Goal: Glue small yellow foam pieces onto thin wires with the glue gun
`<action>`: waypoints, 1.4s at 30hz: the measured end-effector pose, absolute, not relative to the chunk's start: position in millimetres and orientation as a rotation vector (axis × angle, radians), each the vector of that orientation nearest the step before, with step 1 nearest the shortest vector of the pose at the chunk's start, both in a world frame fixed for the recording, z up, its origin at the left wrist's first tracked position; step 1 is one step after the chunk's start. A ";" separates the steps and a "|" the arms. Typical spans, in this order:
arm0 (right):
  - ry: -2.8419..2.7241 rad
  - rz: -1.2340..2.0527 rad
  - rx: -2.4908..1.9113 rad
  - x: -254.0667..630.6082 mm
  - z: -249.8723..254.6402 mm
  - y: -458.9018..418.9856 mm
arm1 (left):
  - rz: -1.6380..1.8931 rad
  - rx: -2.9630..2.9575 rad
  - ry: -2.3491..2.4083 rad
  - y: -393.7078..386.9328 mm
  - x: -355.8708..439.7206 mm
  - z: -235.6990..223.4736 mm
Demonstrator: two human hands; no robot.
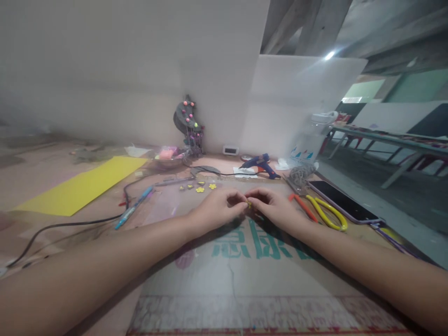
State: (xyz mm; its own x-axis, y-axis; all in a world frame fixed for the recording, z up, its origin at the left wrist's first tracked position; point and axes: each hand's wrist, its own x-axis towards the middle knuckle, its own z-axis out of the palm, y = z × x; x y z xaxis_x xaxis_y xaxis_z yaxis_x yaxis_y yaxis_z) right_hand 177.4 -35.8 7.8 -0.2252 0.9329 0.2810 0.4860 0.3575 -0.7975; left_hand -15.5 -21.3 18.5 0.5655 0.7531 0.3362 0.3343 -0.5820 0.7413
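My left hand (224, 205) and my right hand (269, 205) meet over the printed board (196, 275), fingertips pinched together. Between them shows a small yellow piece (249, 204), mostly hidden by the fingers; it resembles the yellow paper flowers nearby, though its exact shape is unclear. Just beyond my left hand lie a yellow flower (199, 190) and another yellow flower (212, 186). A few smaller folded-looking yellow pieces (190, 186) sit beside them.
A yellow sheet (84, 184) and a blue pen (135, 207) lie left. Behind are a blue glue gun (257, 163), a small display device (230, 150) and a decorated grey crescent (187, 116). Yellow-handled scissors (325, 212), a phone (345, 200), grey yarn (301, 175) and a plastic jug (310, 135) stand right.
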 end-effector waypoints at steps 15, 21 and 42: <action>-1.831 0.627 -1.197 172.8 16.6 -48.2 | 0.927 2.087 0.915 -17.1 -15.7 10.8; -1.904 0.569 -1.223 173.4 16.7 -47.7 | 0.889 2.056 0.869 -20.1 -15.9 15.1; -1.972 0.496 -1.263 177.2 12.7 -43.4 | 0.881 1.949 0.834 -16.3 -16.3 10.2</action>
